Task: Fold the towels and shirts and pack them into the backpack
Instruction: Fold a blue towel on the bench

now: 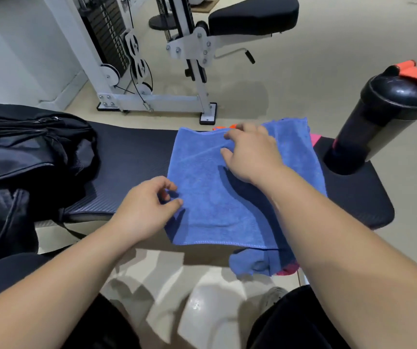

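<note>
Blue towel (217, 197) lies folded on the black bench pad (132, 152), roughly mid-bench, its near hem hanging just over the front edge. Right hand (250, 154) rests palm-down on the far part of the towel, fingers (227, 136) slightly bent and spread, lying on the cloth without gripping it. Left hand (144, 210) sits at the towel's left edge, fingers curled, thumb and forefinger close together right at the edge; cannot tell whether they pinch the cloth or only touch it. Under the towel, more fabric: a sliver of orange cloth (231, 126) shows at the far edge, pink cloth (315, 140) at the right side, and a second blue cloth (252, 263) droops off the front of the bench with a pink bit beside it. Black backpack (31, 147) lies on the left end of the bench, well apart from the towel; whether it is unzipped is unclear. Black shaker bottle (383, 117) with an orange flip cap stands upright on the right end of the bench, near the towel but not touching. White weight machine (152, 71) stands on the beige floor behind.
</note>
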`<state>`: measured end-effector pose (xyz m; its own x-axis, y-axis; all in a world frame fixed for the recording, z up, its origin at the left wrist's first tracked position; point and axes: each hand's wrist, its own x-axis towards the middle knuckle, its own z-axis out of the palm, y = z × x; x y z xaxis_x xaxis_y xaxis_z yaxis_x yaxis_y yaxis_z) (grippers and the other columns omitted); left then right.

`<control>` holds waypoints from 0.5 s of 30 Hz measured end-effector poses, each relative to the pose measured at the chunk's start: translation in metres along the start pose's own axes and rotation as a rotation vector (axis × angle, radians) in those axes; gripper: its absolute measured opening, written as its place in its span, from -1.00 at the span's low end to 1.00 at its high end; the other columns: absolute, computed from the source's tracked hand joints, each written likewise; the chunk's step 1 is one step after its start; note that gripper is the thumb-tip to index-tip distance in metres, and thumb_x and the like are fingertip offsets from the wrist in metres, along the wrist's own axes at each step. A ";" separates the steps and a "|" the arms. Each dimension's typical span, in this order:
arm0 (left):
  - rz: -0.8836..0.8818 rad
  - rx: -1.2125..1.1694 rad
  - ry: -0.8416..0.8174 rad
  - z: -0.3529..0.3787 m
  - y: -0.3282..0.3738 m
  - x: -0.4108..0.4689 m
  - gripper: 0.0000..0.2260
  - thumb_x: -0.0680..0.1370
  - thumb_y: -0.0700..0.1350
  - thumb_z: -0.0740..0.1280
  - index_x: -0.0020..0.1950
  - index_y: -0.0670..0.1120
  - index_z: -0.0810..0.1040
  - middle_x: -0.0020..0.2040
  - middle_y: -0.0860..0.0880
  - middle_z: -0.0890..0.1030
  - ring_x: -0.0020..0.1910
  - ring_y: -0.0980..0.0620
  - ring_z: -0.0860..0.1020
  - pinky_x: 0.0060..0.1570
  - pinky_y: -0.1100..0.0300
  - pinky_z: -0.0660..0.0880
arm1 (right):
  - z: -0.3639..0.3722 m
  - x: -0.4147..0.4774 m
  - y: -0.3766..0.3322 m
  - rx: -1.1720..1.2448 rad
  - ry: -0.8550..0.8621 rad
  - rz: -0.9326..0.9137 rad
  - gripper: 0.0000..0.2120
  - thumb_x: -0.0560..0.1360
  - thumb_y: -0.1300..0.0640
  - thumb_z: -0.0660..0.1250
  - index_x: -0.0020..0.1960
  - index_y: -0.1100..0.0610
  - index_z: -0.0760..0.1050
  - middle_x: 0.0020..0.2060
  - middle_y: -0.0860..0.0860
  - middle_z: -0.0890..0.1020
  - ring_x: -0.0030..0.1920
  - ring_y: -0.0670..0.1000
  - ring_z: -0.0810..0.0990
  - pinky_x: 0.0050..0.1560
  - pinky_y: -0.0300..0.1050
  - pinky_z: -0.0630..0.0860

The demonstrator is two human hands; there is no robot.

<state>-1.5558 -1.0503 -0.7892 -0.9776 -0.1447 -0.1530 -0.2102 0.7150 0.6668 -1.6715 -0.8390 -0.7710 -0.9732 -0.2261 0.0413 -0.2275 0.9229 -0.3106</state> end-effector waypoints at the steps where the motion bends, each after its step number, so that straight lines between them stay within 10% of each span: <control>1: -0.001 0.048 -0.005 -0.005 -0.008 -0.002 -0.78 0.49 0.01 0.49 0.09 0.10 0.56 -0.09 0.04 0.59 -0.12 0.06 0.56 -0.12 0.16 0.42 | 0.005 -0.002 -0.011 0.011 -0.039 -0.034 -0.59 0.59 -0.11 0.23 0.41 -0.05 0.44 0.41 0.00 0.39 0.41 0.17 0.30 0.34 0.11 0.29; 6: 0.106 0.080 -0.044 -0.001 -0.033 -0.015 -0.58 0.45 0.03 0.52 0.27 0.18 0.49 0.02 0.10 0.45 -0.04 0.25 0.47 -0.10 0.45 0.35 | 0.035 -0.011 -0.042 -0.025 -0.192 -0.153 -0.51 0.55 -0.26 0.26 0.43 -0.13 0.41 0.42 -0.01 0.38 0.39 0.16 0.30 0.35 0.14 0.28; 15: 0.104 0.063 -0.102 0.000 -0.041 -0.004 -0.82 0.46 0.05 0.52 0.01 0.14 0.59 -0.16 0.05 0.53 -0.21 0.16 0.48 -0.24 0.35 0.31 | 0.066 0.000 -0.078 -0.054 -0.214 -0.207 -0.54 0.61 -0.31 0.06 0.48 -0.25 0.34 0.39 -0.04 0.40 0.40 0.14 0.28 0.36 0.16 0.24</control>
<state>-1.5436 -1.0792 -0.8156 -0.9869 0.0008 -0.1611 -0.1032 0.7647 0.6360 -1.6517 -0.9317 -0.8095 -0.8782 -0.4666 -0.1048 -0.4275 0.8642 -0.2654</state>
